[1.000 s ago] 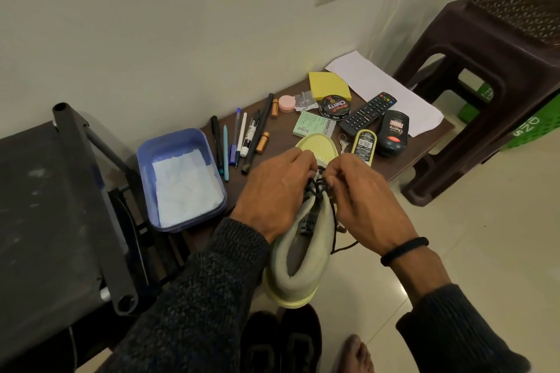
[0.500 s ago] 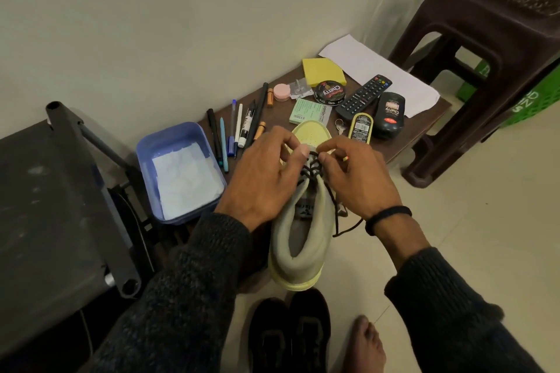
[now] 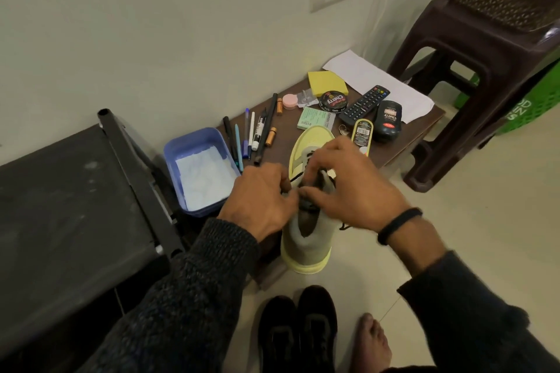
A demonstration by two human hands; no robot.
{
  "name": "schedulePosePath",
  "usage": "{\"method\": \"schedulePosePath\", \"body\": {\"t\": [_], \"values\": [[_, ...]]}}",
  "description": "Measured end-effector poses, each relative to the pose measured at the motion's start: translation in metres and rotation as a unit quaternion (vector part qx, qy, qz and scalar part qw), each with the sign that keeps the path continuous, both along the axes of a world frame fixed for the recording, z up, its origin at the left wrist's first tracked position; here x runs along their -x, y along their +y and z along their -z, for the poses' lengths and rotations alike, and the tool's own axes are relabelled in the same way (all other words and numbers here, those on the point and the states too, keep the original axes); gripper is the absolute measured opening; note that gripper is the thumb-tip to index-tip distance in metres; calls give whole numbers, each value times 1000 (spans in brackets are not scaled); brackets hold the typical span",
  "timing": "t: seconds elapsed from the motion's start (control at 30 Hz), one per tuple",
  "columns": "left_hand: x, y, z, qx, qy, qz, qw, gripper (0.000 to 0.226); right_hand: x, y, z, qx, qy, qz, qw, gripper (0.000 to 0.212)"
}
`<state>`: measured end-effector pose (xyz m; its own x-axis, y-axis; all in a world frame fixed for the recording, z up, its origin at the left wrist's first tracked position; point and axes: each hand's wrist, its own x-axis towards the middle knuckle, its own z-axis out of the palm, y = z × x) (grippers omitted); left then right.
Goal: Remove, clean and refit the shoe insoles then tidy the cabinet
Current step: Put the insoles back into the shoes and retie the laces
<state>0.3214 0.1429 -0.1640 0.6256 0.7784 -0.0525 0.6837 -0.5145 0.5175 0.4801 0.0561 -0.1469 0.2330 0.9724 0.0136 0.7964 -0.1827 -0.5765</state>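
A pale grey-green shoe [image 3: 306,239] with a yellow sole and toe stands heel toward me at the front edge of the low brown cabinet top [image 3: 391,151]. Its black laces [image 3: 306,188] cross the tongue. My left hand [image 3: 260,200] pinches the laces on the left side of the shoe's opening. My right hand [image 3: 354,188] reaches over the tongue from the right, its fingers curled round the laces and blurred. The insole is hidden inside the shoe.
A blue tub [image 3: 197,169] holding white paper sits left of the shoe. Pens [image 3: 248,133], a polish tin [image 3: 333,101], a remote [image 3: 363,104], polish bottles [image 3: 388,121], yellow notes [image 3: 325,83] and white paper [image 3: 375,82] lie behind. Black shoes [image 3: 300,330] stand on the floor; a brown stool [image 3: 485,48] at right.
Both hands have slid down the laces from the toe end toward the shoe's opening. The shoe has stayed at the cabinet's front edge.
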Motion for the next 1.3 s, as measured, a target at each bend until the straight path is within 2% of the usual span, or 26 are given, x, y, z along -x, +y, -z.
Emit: {"method": "schedulePosePath", "body": {"t": [0.13,0.3,0.43,0.53,0.67,0.83,0.9,1.07,1.2,1.3], "values": [[-1,5,-2,15,19,-26,999,19,13,-6,11,-15,-66,95,993,22],[-2,14,-5,72,20,-61,995,17,2,-5,10,-24,-48,125,991,16],[-8,12,-6,91,20,-61,994,21,3,-4,5,17,-63,99,993,26],[-9,10,-9,113,31,-50,992,27,13,-6,10,103,-151,59,981,26],[-8,7,-15,124,48,-37,990,27,22,-4,15,155,-258,43,953,50],[-6,7,-18,135,32,-36,990,21,31,11,10,182,-273,63,943,30],[-4,7,-18,137,30,-37,989,20,34,16,11,189,-273,70,941,29],[-2,8,-20,146,20,-34,988,24,32,16,15,157,-276,74,945,19],[-4,10,-17,164,25,-27,986,31,34,10,15,94,-281,52,954,16],[-6,11,-18,172,32,-29,984,51,40,4,15,27,-273,40,961,11]]}}
